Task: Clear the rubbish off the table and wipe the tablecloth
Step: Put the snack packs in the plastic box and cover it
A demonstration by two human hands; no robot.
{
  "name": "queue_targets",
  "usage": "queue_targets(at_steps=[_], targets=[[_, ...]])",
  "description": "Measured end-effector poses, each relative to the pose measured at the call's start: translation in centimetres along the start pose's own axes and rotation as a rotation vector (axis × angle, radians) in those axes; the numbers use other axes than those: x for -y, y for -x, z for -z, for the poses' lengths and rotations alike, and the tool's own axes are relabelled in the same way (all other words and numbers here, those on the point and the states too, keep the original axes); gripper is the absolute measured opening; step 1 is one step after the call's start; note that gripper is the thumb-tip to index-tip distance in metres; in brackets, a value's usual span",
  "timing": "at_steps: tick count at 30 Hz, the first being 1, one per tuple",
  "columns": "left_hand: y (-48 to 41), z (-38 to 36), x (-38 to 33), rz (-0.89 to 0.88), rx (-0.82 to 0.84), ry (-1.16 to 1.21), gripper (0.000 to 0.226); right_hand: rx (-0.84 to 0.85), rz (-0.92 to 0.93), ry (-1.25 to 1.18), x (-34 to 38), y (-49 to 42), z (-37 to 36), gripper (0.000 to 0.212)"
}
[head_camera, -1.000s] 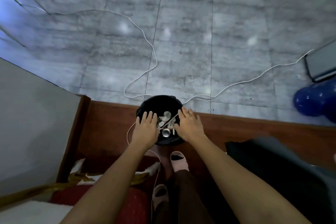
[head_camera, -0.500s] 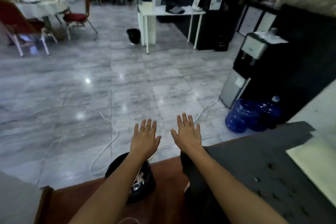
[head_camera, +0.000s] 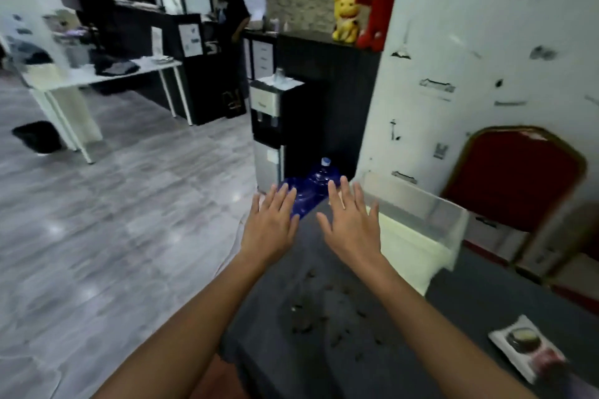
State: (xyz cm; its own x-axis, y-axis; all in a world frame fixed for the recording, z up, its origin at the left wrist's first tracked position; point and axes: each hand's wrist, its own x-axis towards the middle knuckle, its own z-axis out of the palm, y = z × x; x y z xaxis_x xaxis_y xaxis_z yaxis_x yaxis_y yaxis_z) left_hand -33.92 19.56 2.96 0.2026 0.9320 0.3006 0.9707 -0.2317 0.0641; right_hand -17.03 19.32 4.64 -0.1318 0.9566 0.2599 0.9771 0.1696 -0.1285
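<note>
Blur softens most of what is here. The dark grey tablecloth (head_camera: 324, 301) runs out of view at the bottom and the right, so I cannot tell how far the table goes. Small dark crumbs (head_camera: 304, 329) are scattered over its middle, too smeared to say what they are. Near the right edge of the cloth sits a white packet (head_camera: 526, 345) with a dark round picture, its near end lost in blur. At the far end is a clear plastic box (head_camera: 421, 209) with something pale yellow (head_camera: 410, 256) at its base, cloth or paper, I cannot tell which. A red chair (head_camera: 515, 178) stands behind.

The left hand (head_camera: 270, 230) and the right hand (head_camera: 353, 232) reach forward, backs up, side by side but apart. Their fingers are straight and spread, and neither grips anything. The right is over the far end of the cloth, just beside the box. The left is at the cloth's far corner, its fingertips in front of the blue water bottles (head_camera: 319, 176) on the floor. Whether either palm touches the cloth cannot be seen.
</note>
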Motion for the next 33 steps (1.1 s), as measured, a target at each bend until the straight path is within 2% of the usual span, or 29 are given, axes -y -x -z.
queue_targets(at_steps=[5,9,14,18,22,25,27,30,33], targets=[[-5.6,-1.8,-7.5,-0.193,0.050,0.036,0.055,-0.018,-0.197,0.088,-9.8,1.2,1.6,0.066],[-10.0,-3.3,-9.6,-0.271,0.079,0.011,0.054,0.028,-0.364,0.189,-15.1,0.8,1.6,0.066],[-14.2,-6.9,-9.1,-0.239,0.215,0.046,0.056,0.096,-0.580,0.133,-18.3,1.0,0.2,0.067],[-17.5,-9.8,-8.6,-0.156,0.379,0.106,0.069,0.125,-0.763,0.049,-20.2,0.8,-0.6,0.067],[-20.1,-12.1,-9.0,-0.099,0.511,0.309,0.077,0.145,-0.964,-0.199,-20.9,0.6,-1.8,0.074],[-21.0,-12.9,-9.6,-0.028,0.545,0.441,0.066,0.102,-1.099,-0.485,-21.3,0.5,-2.9,0.078],[-21.5,-13.1,-9.8,0.019,0.527,0.513,0.048,0.055,-1.147,-0.716,-21.1,0.2,-3.2,0.067],[-21.9,-13.4,-9.7,0.028,0.484,0.571,0.033,-0.040,-1.222,-0.973,-20.8,-0.2,-3.2,0.035],[-22.1,-13.1,-9.5,0.020,0.446,0.587,0.028,-0.020,-1.208,-1.082,-20.9,0.0,-2.4,0.029]])
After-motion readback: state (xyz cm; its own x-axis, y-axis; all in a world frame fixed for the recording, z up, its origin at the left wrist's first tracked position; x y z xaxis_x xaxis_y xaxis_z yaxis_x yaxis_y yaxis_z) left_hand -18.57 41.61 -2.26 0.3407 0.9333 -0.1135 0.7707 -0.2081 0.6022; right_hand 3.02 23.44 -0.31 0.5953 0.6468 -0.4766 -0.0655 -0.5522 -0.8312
